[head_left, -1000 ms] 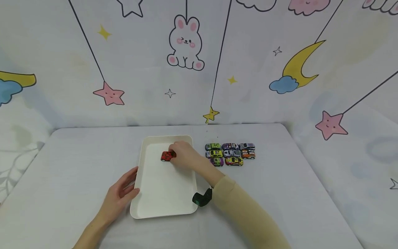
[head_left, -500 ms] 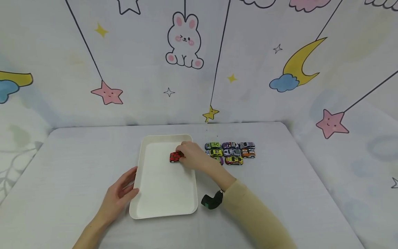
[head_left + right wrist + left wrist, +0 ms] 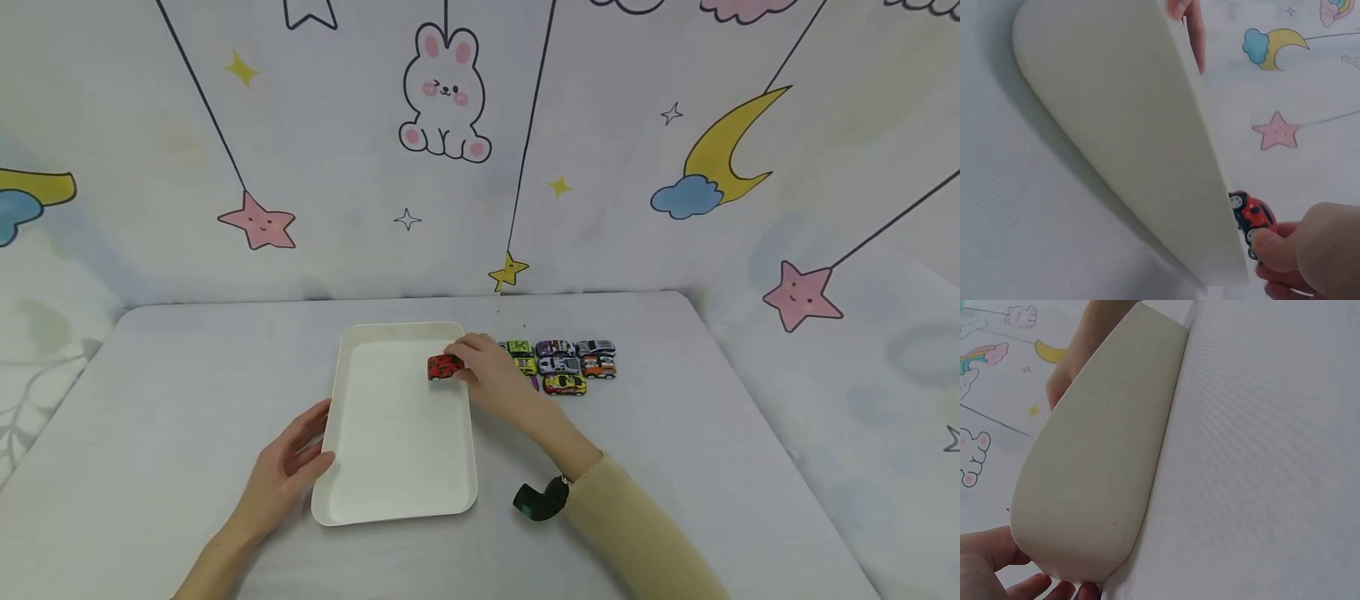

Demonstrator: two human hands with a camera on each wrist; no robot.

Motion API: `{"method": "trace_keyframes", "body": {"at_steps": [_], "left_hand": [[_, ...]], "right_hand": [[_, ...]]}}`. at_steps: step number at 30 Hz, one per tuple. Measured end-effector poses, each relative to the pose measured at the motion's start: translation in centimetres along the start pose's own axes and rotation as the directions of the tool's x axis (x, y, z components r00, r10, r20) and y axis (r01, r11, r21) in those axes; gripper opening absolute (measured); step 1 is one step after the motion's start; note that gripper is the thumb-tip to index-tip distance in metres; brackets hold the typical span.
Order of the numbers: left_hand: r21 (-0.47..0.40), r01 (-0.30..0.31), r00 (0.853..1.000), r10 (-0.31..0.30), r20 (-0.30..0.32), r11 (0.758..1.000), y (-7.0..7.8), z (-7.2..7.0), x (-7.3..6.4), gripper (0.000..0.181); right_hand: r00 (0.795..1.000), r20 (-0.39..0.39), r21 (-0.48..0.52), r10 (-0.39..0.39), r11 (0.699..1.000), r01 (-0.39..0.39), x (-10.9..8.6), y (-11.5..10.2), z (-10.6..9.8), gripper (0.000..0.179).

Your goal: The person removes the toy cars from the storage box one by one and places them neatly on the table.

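A red toy car with black markings is pinched between the thumb and fingers of my right hand. It is over the upper right part of the white tray; the right wrist view shows the car just above the tray's rim, tilted, its wheels visible. My left hand holds the tray's left side, thumb on the rim. Its other fingers touch the outer wall, as the left wrist view shows at the lower left. Nothing lies in the tray in the head view.
Right of the tray, several small toy cars stand in close rows on the white cloth; my right hand hides part of the nearest ones. A dark wrist camera hangs at the right wrist. A patterned backdrop stands behind the table.
My right hand has moved right with the red car, from the tray's upper middle toward its right rim. My left hand has kept its place at the tray.
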State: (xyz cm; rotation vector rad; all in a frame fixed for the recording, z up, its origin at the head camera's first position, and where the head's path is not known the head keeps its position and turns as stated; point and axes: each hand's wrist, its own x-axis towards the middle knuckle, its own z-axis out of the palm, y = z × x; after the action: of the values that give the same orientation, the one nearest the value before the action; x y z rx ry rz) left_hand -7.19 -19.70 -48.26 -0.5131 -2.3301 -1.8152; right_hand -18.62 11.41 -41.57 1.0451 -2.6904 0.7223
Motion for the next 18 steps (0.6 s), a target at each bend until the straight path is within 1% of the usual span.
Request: {"method": "trace_keyframes", "body": {"at_steps": [3, 9, 18], "left_hand": [[0.004, 0.004, 1.0, -0.004, -0.005, 1.0, 0.0, 0.0, 0.0, 0.062], [-0.01, 0.0, 1.0, 0.0, -0.001, 1.0, 0.1, -0.1, 0.0, 0.063], [-0.022, -0.002, 1.0, 0.002, 0.002, 1.0, -0.1, -0.1, -0.1, 0.063]], "right_hand": [[0.998, -0.067, 0.005, -0.007, 1.0, 0.008, -0.8, 0.5, -0.1, 0.031], [0.99, -0.143, 0.022, 0.002, 1.0, 0.001, -2.1, 1.4, 0.0, 0.034], [0.982, -0.18, 0.039, 0.051, 0.998, -0.045, -3.4, 2.4, 0.1, 0.034]]}}
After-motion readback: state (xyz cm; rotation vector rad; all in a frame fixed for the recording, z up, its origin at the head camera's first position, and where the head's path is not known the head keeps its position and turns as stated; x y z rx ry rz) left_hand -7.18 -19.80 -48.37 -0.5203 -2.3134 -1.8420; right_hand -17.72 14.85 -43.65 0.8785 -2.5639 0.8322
